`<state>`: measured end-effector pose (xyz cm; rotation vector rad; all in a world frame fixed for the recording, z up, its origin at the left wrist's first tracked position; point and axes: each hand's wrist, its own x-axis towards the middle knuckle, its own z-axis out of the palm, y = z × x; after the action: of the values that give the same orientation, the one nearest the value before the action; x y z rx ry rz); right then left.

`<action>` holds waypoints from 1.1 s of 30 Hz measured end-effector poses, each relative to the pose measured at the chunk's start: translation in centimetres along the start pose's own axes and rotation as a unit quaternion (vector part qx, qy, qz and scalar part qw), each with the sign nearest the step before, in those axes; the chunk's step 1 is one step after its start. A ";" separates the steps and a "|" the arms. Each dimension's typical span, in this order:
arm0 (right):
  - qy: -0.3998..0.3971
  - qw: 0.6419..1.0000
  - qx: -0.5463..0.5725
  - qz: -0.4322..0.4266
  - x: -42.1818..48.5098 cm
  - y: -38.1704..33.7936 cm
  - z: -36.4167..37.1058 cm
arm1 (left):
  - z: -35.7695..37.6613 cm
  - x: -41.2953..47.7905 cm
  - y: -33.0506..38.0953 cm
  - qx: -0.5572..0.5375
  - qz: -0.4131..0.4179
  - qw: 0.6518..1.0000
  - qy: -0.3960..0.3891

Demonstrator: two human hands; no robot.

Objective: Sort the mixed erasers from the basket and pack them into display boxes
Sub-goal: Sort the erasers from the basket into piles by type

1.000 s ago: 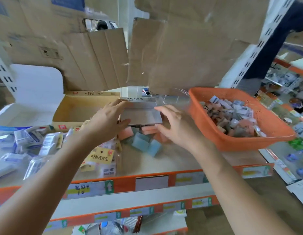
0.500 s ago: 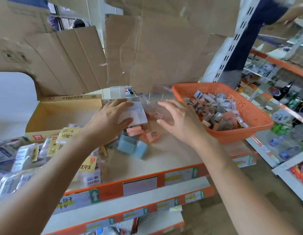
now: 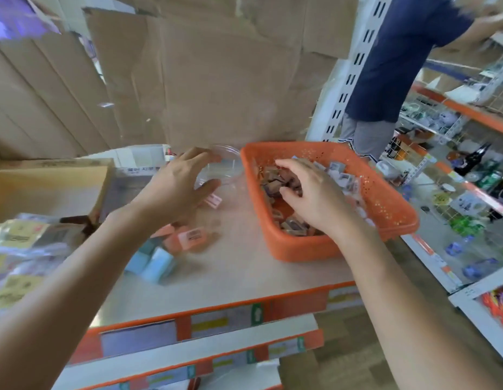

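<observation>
Erasers [image 3: 275, 181], small paper-sleeved blocks, are lying heaped in the orange perforated plastic basket [image 3: 300, 251] at centre right of the frame, on the pale shelf [image 3: 244, 271]. The right hand [image 3: 315, 198] is digging into them, fingers curling; whether it is grasping one I cannot tell. The left hand [image 3: 174, 187] is cupping around the clear round plastic tub [image 3: 227, 164] at centre, its grip lost in blur. Pink eraser blocks [image 3: 194, 236] and pale-blue eraser blocks [image 3: 157, 263] are lying loose just below it.

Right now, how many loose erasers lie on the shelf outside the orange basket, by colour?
Pink erasers: 3
Blue erasers: 2
Total: 5 in view; the blur and the left arm may hide more.
</observation>
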<state>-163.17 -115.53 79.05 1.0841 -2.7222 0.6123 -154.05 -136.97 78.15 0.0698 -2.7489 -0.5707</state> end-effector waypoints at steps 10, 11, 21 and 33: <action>-0.075 0.996 0.035 -0.030 1.8 9.7 -2.9 | 5.5 4.0 7.2 0.000 -0.036 0.999 -0.001; -0.079 0.996 0.034 -0.033 2.0 10.2 -3.0 | 5.6 4.4 7.5 0.002 -0.038 0.999 -0.002; -0.114 0.991 0.054 -0.042 2.9 11.5 -2.9 | 6.6 7.9 9.8 0.035 -0.015 0.978 -0.203; -0.143 0.986 0.072 -0.040 3.1 11.7 -2.4 | 10.7 10.3 10.4 0.078 0.023 0.937 -0.341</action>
<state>-173.49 -108.82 78.43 1.4079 -2.8908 0.6990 -167.13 -124.54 76.17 -0.1916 -3.4548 -0.4146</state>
